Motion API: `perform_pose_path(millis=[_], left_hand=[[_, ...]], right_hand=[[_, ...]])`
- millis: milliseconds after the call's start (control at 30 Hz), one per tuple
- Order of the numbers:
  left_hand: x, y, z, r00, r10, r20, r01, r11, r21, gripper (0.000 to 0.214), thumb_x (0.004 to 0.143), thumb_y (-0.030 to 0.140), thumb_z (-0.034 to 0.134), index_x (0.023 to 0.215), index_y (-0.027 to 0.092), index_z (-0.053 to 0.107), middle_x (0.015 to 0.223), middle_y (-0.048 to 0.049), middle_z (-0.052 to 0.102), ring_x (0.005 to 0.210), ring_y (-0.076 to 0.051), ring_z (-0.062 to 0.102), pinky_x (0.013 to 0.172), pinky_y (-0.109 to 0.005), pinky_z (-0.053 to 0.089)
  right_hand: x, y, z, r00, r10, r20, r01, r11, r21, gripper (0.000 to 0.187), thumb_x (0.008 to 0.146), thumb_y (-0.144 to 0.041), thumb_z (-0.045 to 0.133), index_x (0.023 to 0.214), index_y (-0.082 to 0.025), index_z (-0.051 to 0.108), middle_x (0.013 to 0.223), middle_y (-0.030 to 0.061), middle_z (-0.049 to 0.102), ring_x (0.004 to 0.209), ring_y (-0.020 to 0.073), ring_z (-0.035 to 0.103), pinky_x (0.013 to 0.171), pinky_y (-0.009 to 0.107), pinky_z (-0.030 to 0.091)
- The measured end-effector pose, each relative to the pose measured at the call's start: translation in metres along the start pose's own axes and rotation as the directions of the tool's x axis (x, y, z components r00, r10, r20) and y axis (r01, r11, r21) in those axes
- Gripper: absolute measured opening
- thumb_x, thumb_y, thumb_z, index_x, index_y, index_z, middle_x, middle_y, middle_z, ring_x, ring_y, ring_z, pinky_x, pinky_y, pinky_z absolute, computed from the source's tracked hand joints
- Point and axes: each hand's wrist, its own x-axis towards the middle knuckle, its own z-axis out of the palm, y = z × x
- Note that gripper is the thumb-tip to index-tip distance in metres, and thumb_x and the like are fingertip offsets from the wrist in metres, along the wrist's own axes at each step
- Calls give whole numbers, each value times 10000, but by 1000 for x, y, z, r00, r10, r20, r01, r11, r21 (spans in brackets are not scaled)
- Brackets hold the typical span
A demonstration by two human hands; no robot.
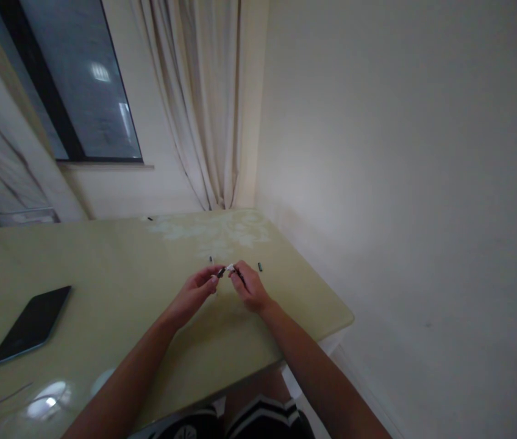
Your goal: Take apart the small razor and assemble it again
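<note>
Above the table, my left hand pinches a small dark piece between thumb and fingers. Close against it on the right, my right hand is closed around a thin dark object, and a small white bit shows at its fingertips. The two hands nearly meet, and whether the pieces touch I cannot tell. All are too small to name. A short dark piece lies just right of my right hand. Another small dark piece is beyond my left fingertips.
The pale green table has its right edge beside a white wall. A dark tablet lies at the left, with a thin cable nearer. One tiny dark item rests at the far edge, near the curtain.
</note>
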Motion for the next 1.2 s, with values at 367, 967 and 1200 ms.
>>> perform_pose_path(millis=[367, 967, 1200], left_hand=[[-2, 3, 1, 1000, 15, -9, -16, 995, -100, 493, 746, 489, 873, 1148, 231, 751, 1128, -77, 723, 933, -195, 610, 786, -284, 473], [0, 6, 2, 996, 74, -39, -75, 997, -10, 473, 738, 436, 884, 1140, 221, 758, 1044, -66, 738, 893, -184, 628, 810, -295, 494], [-2, 8, 1, 991, 104, -84, -96, 991, 97, 437, 715, 401, 890, 1093, 204, 798, 780, -14, 698, 721, -147, 601, 699, -265, 480]], right_hand=[[0, 2, 1, 998, -63, -13, 63, 998, -19, 369, 1070, -395, 424, 1026, -184, 723, 910, 76, 712, 841, 189, 662, 811, 297, 496], [0, 5, 4, 996, -82, 31, 84, 995, -52, 341, 1060, -366, 424, 1011, -171, 699, 856, 67, 677, 780, 184, 617, 761, 287, 468], [-2, 9, 2, 993, -93, 80, 100, 991, -91, 376, 1074, -395, 396, 1026, -175, 698, 828, 62, 655, 756, 185, 589, 741, 291, 454]])
